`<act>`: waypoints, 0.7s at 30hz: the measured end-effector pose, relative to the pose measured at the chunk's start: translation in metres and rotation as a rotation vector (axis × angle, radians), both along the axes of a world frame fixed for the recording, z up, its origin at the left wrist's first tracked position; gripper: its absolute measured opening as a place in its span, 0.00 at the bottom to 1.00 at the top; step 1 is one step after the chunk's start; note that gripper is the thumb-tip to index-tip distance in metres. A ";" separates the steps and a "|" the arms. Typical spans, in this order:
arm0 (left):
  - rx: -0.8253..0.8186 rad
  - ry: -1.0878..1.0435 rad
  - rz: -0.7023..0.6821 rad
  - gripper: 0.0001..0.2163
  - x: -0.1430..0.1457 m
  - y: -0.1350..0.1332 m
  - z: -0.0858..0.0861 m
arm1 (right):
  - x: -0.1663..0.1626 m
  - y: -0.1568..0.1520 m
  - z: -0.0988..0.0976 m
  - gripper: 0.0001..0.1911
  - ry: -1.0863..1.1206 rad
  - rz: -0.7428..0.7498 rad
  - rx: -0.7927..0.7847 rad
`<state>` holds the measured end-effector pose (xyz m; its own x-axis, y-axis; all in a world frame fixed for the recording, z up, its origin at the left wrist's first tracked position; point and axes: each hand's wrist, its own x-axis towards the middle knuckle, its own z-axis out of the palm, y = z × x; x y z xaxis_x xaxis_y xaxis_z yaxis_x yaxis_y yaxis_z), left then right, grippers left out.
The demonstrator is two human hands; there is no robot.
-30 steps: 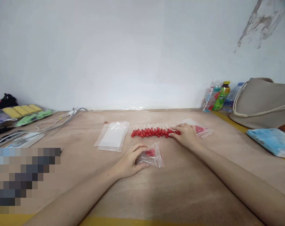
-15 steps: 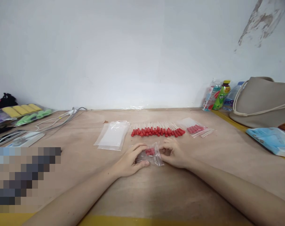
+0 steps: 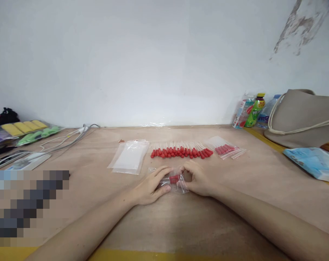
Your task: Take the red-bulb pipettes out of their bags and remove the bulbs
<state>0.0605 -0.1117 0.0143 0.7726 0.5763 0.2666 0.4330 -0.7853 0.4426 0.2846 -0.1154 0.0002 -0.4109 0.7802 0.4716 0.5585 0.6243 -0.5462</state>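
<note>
A clear plastic zip bag [image 3: 183,184] with red-tipped sticks [image 3: 174,179] inside lies on the table between my two hands. My left hand [image 3: 155,185] curves around its left part, thumb and fingers pressing the plastic from either side. At the right end, my right hand [image 3: 195,177] pinches the bag's edge between thumb and bent fingers. Beyond the hands, several loose red-tipped sticks [image 3: 180,152] lie in a row, red ends toward me. A filled zip bag [image 3: 225,148] of the same sticks lies to their right, and a stack of flat clear bags [image 3: 129,156] to their left.
A power strip [image 3: 31,160] with cables and packs of yellow and green items [image 3: 24,127] lie at the left. Bottles [image 3: 254,110], a grey bag [image 3: 303,116] and a blue packet [image 3: 311,163] stand or lie at the right. A wall [image 3: 164,65] rises behind the table [image 3: 153,224].
The red ends in the bag have shifted slightly down and right. More of the bag now shows beyond my left fingers, and my right fingers have moved slightly left over its edge.
</note>
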 end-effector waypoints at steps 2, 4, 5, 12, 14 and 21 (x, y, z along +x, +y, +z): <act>0.003 0.006 0.001 0.22 0.000 0.000 0.000 | 0.000 0.000 0.000 0.13 -0.007 0.042 -0.017; 0.003 0.018 0.003 0.22 0.001 0.000 0.000 | -0.002 0.000 -0.001 0.14 -0.035 0.038 -0.033; 0.004 0.021 0.003 0.22 0.001 0.000 0.000 | -0.003 0.000 -0.001 0.12 -0.061 0.019 -0.041; -0.001 0.030 0.017 0.22 0.000 -0.001 0.002 | -0.002 0.000 0.002 0.09 -0.055 -0.010 -0.197; -0.005 0.030 0.022 0.21 0.001 -0.002 0.003 | 0.000 0.000 0.002 0.09 0.069 0.047 -0.340; -0.031 -0.007 0.057 0.17 0.000 -0.003 0.001 | 0.026 0.007 0.027 0.14 0.343 0.177 -0.611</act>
<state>0.0604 -0.1151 0.0154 0.7363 0.6273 0.2538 0.4733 -0.7454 0.4694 0.3106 -0.1083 0.0268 -0.4628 0.8811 0.0975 0.2117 0.2167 -0.9530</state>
